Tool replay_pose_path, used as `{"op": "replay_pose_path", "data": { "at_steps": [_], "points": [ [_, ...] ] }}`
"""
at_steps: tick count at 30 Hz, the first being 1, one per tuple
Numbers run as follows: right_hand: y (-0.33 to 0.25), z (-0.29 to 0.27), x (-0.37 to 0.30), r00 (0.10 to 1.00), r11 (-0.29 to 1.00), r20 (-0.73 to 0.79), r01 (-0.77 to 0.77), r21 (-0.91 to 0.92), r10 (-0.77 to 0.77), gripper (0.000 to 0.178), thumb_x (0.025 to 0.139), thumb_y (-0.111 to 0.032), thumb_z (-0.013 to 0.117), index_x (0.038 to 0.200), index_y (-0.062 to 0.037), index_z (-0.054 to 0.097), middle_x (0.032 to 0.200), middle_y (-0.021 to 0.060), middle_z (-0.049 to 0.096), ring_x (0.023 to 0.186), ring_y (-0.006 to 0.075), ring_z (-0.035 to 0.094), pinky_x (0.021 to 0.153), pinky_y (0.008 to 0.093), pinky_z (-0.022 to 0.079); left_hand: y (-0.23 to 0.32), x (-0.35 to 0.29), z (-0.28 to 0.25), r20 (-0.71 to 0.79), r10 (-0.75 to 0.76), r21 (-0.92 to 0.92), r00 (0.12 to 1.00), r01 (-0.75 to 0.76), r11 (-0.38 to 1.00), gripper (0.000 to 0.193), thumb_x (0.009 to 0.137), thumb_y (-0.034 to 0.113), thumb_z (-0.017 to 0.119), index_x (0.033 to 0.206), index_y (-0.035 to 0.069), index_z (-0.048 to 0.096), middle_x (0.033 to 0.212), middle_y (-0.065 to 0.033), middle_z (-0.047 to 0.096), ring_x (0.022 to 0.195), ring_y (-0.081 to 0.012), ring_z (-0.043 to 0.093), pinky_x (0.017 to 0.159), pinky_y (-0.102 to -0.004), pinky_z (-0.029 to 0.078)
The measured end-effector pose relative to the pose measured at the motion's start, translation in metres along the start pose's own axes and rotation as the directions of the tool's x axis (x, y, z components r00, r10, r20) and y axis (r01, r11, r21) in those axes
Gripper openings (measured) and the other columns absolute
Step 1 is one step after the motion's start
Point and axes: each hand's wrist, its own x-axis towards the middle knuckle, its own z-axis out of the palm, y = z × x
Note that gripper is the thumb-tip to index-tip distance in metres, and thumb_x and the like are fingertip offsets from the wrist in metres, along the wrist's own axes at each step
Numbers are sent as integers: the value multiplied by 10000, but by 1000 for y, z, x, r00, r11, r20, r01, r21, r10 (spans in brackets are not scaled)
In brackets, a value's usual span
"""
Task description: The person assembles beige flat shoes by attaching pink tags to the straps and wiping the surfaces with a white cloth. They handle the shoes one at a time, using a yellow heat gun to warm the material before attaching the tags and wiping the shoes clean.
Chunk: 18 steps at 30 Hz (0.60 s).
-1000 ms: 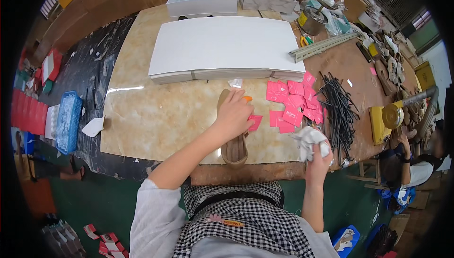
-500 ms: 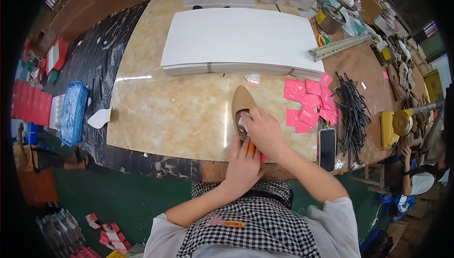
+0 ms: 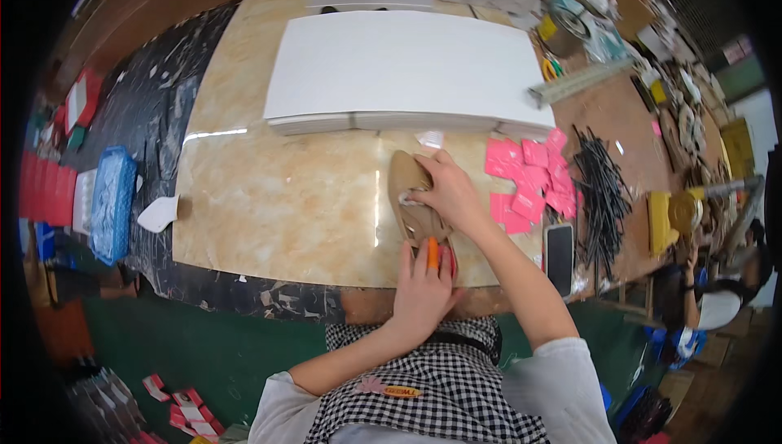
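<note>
A tan pointed-toe flat shoe (image 3: 399, 173) lies on the marbled board, toe pointing away from me. Something white and crumpled (image 3: 406, 198) shows in its opening. My right hand (image 3: 453, 197) grips the shoe's front part from the right, with the index finger near the toe and the thumb at the opening. At the heel end, my left hand (image 3: 421, 293) holds the shoe with its fingers laid over it. An orange cover (image 3: 432, 253) sits on one left finger. A bit of red shows beside that hand, and the fingers hide most of the heel.
Beyond the shoe lies a stack of white sheets (image 3: 399, 65). To the right are pink packets (image 3: 529, 179), a phone (image 3: 559, 258), black strips (image 3: 601, 200) and a metal angle bar (image 3: 582, 83). A blue basket (image 3: 112, 204) and a white shoe-shaped piece (image 3: 159, 213) lie left.
My right hand has moved from inside the shoe's opening forward to its toe part, thumb at the opening. My left hand stays at the heel. The whole view has shifted slightly.
</note>
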Motion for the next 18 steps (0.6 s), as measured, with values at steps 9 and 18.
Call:
{"op": "replay_pose_path", "data": {
  "at_steps": [9,18],
  "points": [
    [9,-12,-31,970,974,-242,78,211,-25,567,702,-192,810,1207,-19,615,1037,157,550,944,320,611,822,382,527,-26,12,-30,-157,-359,-720,920,142,679,130,822,165,743,756,74,678,827,-83,673,734,-245,619,846,-389,458],
    [1,-65,-84,945,787,-297,76,612,139,533,800,-124,732,1292,-5,566,1094,125,594,964,232,634,824,331,533,-19,9,6,385,-203,-856,900,267,-443,833,906,730,402,1431,83,420,1332,-168,564,981,-252,643,766,-413,563]
  ]
}}
